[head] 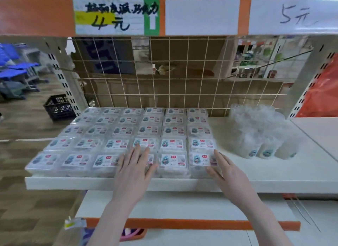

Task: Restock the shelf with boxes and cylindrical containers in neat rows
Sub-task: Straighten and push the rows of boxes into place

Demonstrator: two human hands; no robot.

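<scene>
Several clear plastic boxes [117, 132] with white labels lie in neat rows on the left half of the white shelf [274, 172]. My left hand [136, 165] rests flat, fingers spread, on a front-row box. My right hand [225, 170] has its fingers apart against the right side of the front-right box [201, 163]; it holds nothing. Right of the boxes, clear cylindrical containers [259, 134] lie on their sides in a loose cluster, their labelled ends facing me.
A wire grid back panel [173, 75] closes the shelf behind the boxes. Price signs [117, 15] hang on the shelf above. A lower shelf with an orange strip [182, 223] sits below. A black crate [58, 107] stands on the floor at left.
</scene>
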